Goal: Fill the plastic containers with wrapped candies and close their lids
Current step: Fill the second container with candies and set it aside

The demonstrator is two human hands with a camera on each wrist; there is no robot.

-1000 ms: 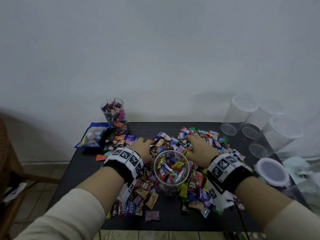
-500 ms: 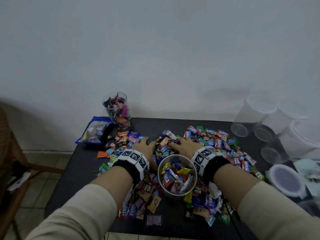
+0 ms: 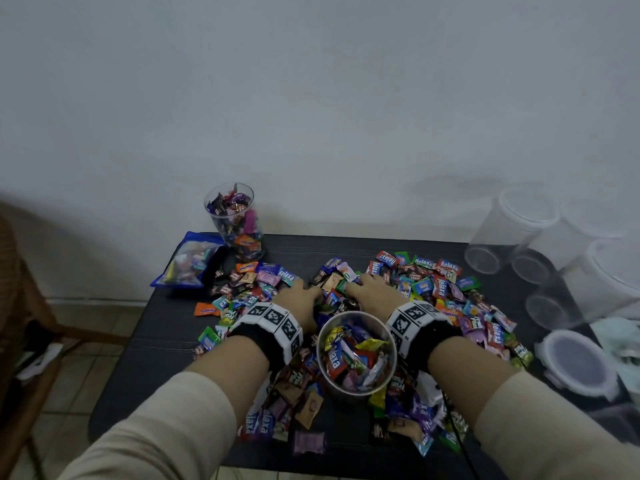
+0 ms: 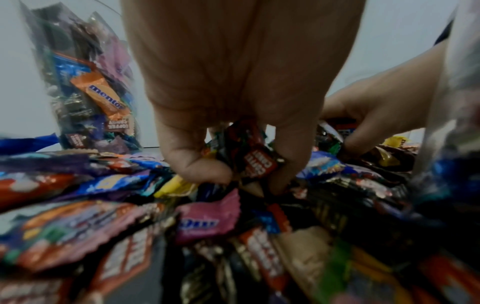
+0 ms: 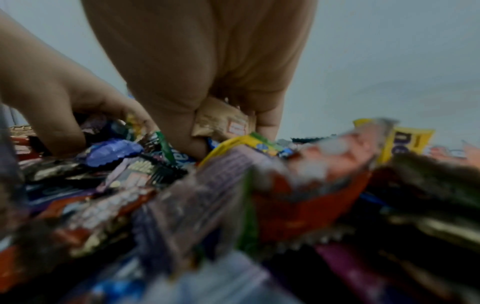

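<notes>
Left hand (image 3: pixel 300 299): fingers curled into the candy pile (image 3: pixel 450 292), clutching a small bunch of wrappers, a dark red one showing between thumb and fingers in the left wrist view.
Right hand (image 3: pixel 372 292): just beside the left, fingers clenched round a tan wrapper (image 5: pixel 221 121) and others under it.
Open cup (image 3: pixel 356 355): clear, lidless, upright between the two wrists, about full of mixed bright wrappers.
Candy pile: spread over the dark surface (image 3: pixel 145 355), all round the cup.
Second cup (image 3: pixel 233 220): clear, at the far left edge, filled, no lid visible.
Blue bag (image 3: pixel 188 259): lying beside it.
Empty containers (image 3: pixel 498 233): clear, clustered at the far right.
Lid (image 3: pixel 576 362): round, flat, at the right edge.
</notes>
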